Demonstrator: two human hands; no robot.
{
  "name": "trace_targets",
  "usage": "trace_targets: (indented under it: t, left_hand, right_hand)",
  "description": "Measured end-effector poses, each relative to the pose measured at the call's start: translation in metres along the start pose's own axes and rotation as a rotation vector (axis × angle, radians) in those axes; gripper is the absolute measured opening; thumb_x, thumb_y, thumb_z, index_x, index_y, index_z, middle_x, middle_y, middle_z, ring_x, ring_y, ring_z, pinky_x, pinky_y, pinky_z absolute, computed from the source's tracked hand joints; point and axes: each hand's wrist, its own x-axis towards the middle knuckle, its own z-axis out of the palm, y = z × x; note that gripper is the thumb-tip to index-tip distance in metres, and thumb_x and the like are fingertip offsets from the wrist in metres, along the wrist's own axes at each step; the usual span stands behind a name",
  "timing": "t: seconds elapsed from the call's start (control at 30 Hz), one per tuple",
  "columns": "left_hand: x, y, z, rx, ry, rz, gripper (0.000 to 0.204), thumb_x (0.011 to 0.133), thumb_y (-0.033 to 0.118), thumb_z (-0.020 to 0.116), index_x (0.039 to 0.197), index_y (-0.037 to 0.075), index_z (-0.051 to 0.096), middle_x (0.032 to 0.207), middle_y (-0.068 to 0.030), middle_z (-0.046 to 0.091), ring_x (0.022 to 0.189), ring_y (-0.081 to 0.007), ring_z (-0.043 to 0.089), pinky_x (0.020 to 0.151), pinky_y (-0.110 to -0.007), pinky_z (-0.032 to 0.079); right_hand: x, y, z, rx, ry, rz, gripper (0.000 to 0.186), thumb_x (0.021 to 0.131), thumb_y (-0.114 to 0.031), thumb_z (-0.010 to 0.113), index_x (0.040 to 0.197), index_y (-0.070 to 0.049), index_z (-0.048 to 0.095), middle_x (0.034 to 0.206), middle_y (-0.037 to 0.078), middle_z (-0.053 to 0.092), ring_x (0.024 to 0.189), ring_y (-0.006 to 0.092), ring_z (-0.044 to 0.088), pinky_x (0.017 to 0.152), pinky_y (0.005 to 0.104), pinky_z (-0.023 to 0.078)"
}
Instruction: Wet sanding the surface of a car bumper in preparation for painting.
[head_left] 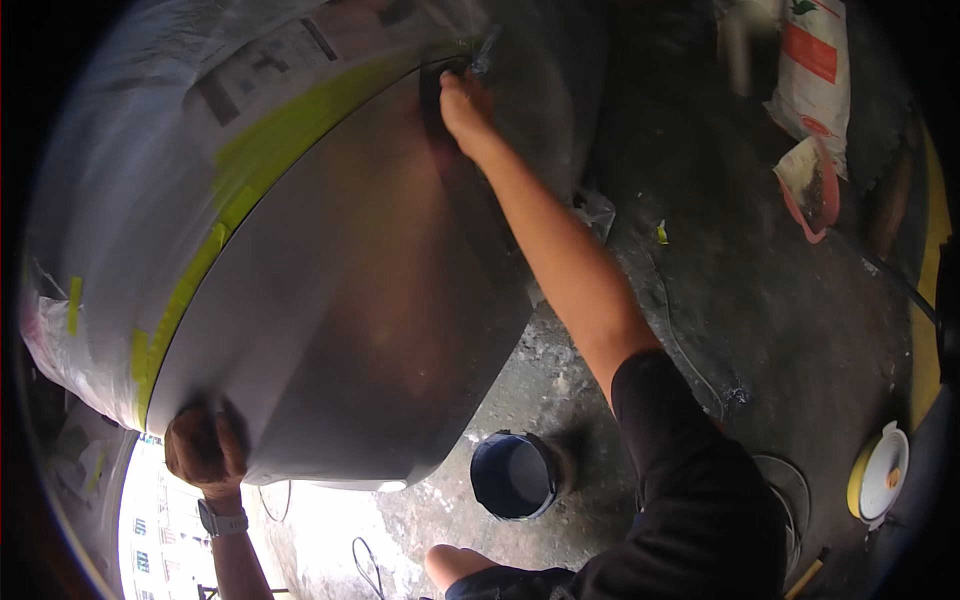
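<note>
A large, smooth grey vehicle body panel (330, 290) curves across the middle. Yellow-green masking tape (265, 150) runs along its upper left edge, with clear plastic sheeting (120, 230) beyond. At the panel's far end, my right hand (466, 112) is closed against the surface next to a dark patch; whatever its fingers may hold is hidden. My left hand (205, 445) rests on the near left corner, fingers partly bent against the panel, and no tool shows in it. A watch (222, 520) is on the left wrist.
A dark bucket (513, 477) stands on the stained concrete floor near my knee. Farther right are a white sack (812, 80), a pink-rimmed scoop-like container (812, 190) and a round white lid (884, 474). A thin cord (672, 310) trails over the floor.
</note>
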Motion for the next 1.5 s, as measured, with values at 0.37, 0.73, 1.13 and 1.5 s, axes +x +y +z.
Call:
trace_targets:
  t: [0.37,0.73,1.13,1.5]
  left_hand:
    - [-0.006,-0.006,-0.001,0.102,-0.04,0.157,0.019,0.084,0.002,0.075,0.099,-0.004,0.064,0.088,-0.0176,0.067,0.068,-0.0344,0.066,0.059,-0.041,0.053]
    - [0.01,0.009,0.004,0.069,0.036,0.043,0.024,0.088,0.023,0.072,0.09,0.0,0.064,0.07,-0.0107,0.062,0.057,-0.0282,0.06,0.057,-0.038,0.049]
    - [0.005,0.005,0.002,0.057,-0.007,0.044,0.021,0.087,0.016,0.072,0.095,-0.002,0.065,0.076,-0.0127,0.062,0.061,-0.0302,0.061,0.057,-0.038,0.05]
    - [0.002,0.004,-0.006,-0.013,-0.058,-0.082,0.028,0.087,0.019,0.071,0.1,-0.006,0.068,0.085,-0.0182,0.069,0.069,-0.0357,0.067,0.065,-0.041,0.054]
  right_hand:
    - [-0.105,0.006,-0.04,-0.073,-0.181,-0.459,0.06,0.105,-0.033,0.039,0.158,-0.006,0.038,0.166,0.019,0.032,0.154,0.0343,0.028,0.125,0.0529,0.018]
    - [-0.177,0.087,-0.072,-0.216,-0.335,-0.623,0.064,0.107,-0.036,0.038,0.162,-0.006,0.028,0.169,0.017,0.026,0.157,0.0363,0.023,0.126,0.0552,0.008]
    - [-0.048,0.014,-0.027,-0.299,-0.149,-0.539,0.062,0.106,-0.043,0.036,0.16,-0.012,0.036,0.167,0.01,0.035,0.156,0.0347,0.025,0.124,0.0603,0.011]
    - [-0.026,0.003,-0.023,-0.316,-0.121,-0.33,0.065,0.105,-0.047,0.031,0.159,-0.01,0.038,0.166,0.008,0.036,0.155,0.0349,0.024,0.124,0.0641,0.009]
